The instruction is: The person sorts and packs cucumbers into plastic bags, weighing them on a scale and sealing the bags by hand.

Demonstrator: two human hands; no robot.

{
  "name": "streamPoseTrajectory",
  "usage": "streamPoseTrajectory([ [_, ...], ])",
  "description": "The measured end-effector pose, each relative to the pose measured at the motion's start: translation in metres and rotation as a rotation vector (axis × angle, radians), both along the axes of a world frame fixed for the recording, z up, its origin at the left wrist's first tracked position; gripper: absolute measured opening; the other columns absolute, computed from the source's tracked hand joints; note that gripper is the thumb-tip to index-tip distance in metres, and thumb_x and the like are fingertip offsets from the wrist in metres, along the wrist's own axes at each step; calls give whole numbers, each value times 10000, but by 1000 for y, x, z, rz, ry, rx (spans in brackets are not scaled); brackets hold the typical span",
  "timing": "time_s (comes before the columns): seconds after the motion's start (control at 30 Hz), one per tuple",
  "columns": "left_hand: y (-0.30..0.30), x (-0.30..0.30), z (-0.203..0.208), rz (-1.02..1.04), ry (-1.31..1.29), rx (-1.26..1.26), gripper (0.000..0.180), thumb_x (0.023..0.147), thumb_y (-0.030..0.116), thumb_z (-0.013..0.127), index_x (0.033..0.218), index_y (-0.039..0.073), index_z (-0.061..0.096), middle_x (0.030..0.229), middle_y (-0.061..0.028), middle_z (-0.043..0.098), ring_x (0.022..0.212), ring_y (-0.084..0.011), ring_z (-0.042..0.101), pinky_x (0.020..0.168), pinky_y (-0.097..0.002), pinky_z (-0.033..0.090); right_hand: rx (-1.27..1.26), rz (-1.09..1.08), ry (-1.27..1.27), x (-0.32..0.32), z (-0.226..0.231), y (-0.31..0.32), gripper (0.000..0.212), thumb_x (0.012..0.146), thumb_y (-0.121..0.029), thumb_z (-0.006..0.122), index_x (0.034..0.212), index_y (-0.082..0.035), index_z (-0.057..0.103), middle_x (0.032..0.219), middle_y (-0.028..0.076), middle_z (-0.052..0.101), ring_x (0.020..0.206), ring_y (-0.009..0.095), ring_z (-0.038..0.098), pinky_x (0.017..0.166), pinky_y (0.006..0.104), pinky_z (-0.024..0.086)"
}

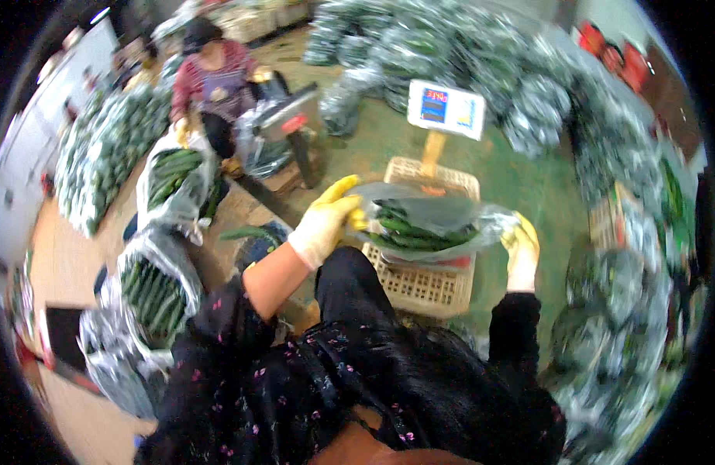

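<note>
The left hand (330, 219) in a yellow-and-white glove grips one end of a clear plastic bag (444, 211) of long green cucumbers (419, 235) — the right hand (521, 246), gloved alike, holds the other — over a beige perforated plastic crate (421, 293).

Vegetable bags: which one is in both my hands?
The clear bag stretched between your left hand and right hand, above the beige crate; the two open bags at left are in neither.
</note>
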State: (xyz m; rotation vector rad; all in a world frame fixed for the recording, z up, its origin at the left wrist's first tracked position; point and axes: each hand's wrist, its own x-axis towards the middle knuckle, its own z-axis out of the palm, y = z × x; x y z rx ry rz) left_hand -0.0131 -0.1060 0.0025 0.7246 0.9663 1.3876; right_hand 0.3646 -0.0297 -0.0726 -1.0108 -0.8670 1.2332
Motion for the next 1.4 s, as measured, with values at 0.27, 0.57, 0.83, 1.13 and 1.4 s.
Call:
streamPoseTrajectory([
  [0.27,6,30,89,-16,232,208,377,835,111,599,1194,29,518,799,-14,565,623,-90,518,546,-252,466,146,3,490,44,-1,71,91,857,-108,539,853,-21,565,734,43,554,617,153,503,613,248,452],
  [0.57,-49,-39,180,205,223,474,342,847,122,547,1171,15,529,714,2,519,570,-72,459,575,-251,462,698,391,272,-6,138,13,199,875,-130,497,1025,-27,578,991,83,605,893,173,587,793,335,507],
  [0.83,-112,-59,245,325,154,863,302,842,121,534,1117,-3,544,702,-11,497,610,-108,489,669,-286,470,616,540,387,-4,158,6,381,878,-123,508,1233,13,483,1233,153,529,1120,218,513,978,376,401],
  [1.13,-164,-63,205,248,311,711,423,876,146,527,1260,-9,442,724,-76,603,666,-138,583,618,-268,468,758,231,-682,-119,204,-31,301,884,-125,514,1144,28,510,1015,87,565,844,157,540,808,272,443],
  [1.4,-198,-70,206,262,282,676,414,886,134,532,1268,3,442,750,-54,579,688,-125,561,666,-266,463,1477,681,-1573,-322,174,-106,835,564,-473,733,1223,-46,449,1170,181,504,1106,332,458,974,509,285],
])
